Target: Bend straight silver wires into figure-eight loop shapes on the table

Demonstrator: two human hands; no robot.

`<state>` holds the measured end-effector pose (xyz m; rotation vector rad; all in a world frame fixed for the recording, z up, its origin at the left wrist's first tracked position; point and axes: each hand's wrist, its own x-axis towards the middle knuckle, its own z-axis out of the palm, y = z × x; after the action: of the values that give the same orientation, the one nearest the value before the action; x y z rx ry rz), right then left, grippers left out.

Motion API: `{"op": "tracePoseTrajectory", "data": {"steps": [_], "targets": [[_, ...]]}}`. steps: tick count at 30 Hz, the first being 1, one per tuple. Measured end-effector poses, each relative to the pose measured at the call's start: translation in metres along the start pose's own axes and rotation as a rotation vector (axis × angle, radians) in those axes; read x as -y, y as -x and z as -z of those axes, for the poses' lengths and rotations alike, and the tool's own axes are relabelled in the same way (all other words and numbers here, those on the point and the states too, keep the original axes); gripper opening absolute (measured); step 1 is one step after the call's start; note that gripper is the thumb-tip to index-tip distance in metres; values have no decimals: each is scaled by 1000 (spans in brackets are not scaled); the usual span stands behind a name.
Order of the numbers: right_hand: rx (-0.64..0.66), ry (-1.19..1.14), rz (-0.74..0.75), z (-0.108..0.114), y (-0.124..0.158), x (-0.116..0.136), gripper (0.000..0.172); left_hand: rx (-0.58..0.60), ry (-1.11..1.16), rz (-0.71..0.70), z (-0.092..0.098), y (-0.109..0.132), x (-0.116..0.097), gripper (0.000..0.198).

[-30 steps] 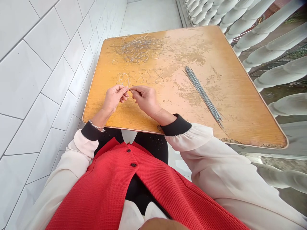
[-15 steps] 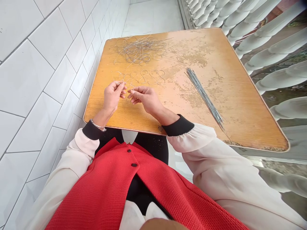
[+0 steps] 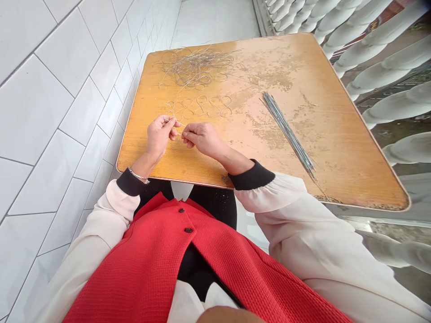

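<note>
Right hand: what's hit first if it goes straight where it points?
Probably the left hand: its fingertips face those of the right hand across a small gap, spanned by the thin wire they hold. Depth is unclear from one view.

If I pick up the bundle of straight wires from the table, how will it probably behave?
The bundle of straight wires should feel fairly stiff, since it lies straight. It may spread apart: I see no tie, and its near ends stick out unevenly. One wire alone probably bends easily, because each looks thin.
</note>
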<state>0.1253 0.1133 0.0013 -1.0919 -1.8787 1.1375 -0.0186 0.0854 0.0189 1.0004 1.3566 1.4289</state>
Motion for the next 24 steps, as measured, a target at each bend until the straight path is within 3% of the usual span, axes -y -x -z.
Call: {"op": "tracePoseTrajectory", "data": {"steps": [4, 9, 14, 24], "targets": [[80, 61, 6, 3, 0, -2, 28, 24, -28, 28, 1, -1, 0, 21], [49, -196, -96, 5, 0, 0, 13, 109, -39, 29, 6, -3, -3, 25], [-20, -369, -97, 6, -1, 0, 27, 204, -82, 44, 11, -2, -8, 28], [-24, -477, -198, 2, 1, 4, 27, 327, -73, 116, 21, -2, -20, 22]]}}
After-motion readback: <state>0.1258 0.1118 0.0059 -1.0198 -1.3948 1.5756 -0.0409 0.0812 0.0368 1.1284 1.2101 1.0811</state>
